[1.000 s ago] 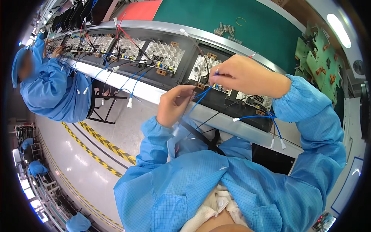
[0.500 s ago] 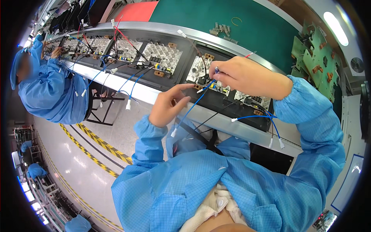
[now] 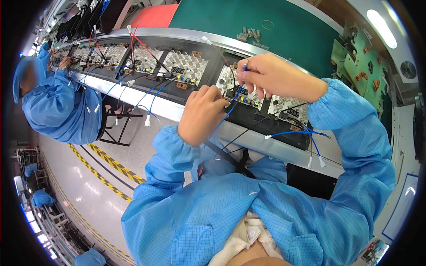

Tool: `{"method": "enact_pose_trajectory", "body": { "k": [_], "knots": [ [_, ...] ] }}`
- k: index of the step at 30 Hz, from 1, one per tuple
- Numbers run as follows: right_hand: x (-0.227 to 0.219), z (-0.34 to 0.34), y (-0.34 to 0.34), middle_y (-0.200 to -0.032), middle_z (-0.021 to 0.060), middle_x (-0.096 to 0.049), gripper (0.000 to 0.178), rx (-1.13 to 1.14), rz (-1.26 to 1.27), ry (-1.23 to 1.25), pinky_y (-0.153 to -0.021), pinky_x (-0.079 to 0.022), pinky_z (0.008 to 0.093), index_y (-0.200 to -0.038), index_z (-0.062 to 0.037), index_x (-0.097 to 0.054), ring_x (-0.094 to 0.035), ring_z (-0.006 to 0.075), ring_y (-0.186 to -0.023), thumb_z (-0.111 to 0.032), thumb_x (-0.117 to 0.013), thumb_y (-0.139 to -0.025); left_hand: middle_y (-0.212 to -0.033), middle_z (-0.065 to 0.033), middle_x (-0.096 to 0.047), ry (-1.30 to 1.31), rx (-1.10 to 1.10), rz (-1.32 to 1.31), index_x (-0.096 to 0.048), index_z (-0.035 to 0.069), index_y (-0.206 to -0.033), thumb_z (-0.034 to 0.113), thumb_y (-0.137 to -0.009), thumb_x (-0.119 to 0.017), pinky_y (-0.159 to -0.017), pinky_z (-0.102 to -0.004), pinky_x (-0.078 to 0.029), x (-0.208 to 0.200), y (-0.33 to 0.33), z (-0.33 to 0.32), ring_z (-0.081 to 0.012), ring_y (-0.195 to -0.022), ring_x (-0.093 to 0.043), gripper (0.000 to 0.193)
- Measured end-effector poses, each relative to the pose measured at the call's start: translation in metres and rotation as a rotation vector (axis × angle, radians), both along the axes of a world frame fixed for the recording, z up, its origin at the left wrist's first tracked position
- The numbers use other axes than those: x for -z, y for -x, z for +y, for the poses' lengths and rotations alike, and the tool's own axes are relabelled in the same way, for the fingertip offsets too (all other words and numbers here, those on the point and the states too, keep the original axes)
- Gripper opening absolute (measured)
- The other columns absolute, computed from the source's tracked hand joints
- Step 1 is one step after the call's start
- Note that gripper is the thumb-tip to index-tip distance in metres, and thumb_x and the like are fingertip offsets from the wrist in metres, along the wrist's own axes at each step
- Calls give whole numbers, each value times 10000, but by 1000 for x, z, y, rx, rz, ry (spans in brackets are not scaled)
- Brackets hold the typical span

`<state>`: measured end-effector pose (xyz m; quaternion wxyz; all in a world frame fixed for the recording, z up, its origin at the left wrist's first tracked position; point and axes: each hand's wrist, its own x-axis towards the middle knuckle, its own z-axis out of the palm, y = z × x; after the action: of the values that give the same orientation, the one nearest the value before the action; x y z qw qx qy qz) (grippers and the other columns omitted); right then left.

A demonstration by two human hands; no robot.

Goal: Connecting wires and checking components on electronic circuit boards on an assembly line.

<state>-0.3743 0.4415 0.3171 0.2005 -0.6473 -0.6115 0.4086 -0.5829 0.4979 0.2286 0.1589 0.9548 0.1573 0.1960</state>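
Your right hand [image 3: 265, 78] pinches a blue wire [image 3: 228, 114], its tip unfastened beyond those fingers, a circuit board [image 3: 251, 101] beneath; your left hand [image 3: 202, 114] curls nearby, grip unclear.

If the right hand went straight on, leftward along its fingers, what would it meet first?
Probably the dark wire curving over the circuit board, just ahead of the right hand. Depth is unclear here, so the hand might pass above it.

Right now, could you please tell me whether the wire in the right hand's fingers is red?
No, the right hand pinches a blue wire over a circuit board with a digit display.
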Motion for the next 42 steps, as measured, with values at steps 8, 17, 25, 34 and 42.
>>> {"method": "enact_pose_trajectory", "body": {
  "k": [8,17,25,34,42],
  "knots": [
    [1,2,-1,-659,26,-544,267,-77,-123,-51,-528,-434,266,-816,-39,-546,-523,100,-572,-232,-439,-968,-890,-23,-562,-61,20,-117,-655,96,-854,202,-710,-734,-803,-364,-406,-10,-16,-25,-208,-905,-535,195],
    [0,1,5,-691,134,-549,177,-217,-405,-174,-644,-437,410,-889,-39,-548,-557,301,-671,-168,-427,-899,-928,-49,-592,50,15,-134,-643,88,-948,118,-739,-702,-811,-374,-416,-4,-8,-26,-260,-901,-562,219],
    [4,11,11,-740,165,-589,191,-213,-386,-190,-663,-445,446,-997,-52,-544,-580,344,-708,-168,-435,-891,-975,-49,-576,-63,-70,-130,-673,77,-924,71,-745,-676,-842,-389,-411,6,-12,-14,-258,-955,-541,179],
    [-2,11,14,-737,191,-596,234,-267,-430,-174,-654,-439,472,-1060,-55,-530,-581,370,-692,-146,-456,-857,-933,-62,-590,-44,-61,-190,-683,57,-876,54,-760,-623,-849,-389,-418,1,-10,-6,-258,-946,-550,130],
    [-26,-8,-6,-671,188,-582,297,-340,-493,-62,-602,-446,448,-1118,-58,-548,-572,364,-627,-110,-481,-833,-991,-158,-592,112,-154,-211,-578,-4,-1127,17,-819,-571,-865,-414,-438,0,-4,17,-339,-963,-542,309]
  ]
}}
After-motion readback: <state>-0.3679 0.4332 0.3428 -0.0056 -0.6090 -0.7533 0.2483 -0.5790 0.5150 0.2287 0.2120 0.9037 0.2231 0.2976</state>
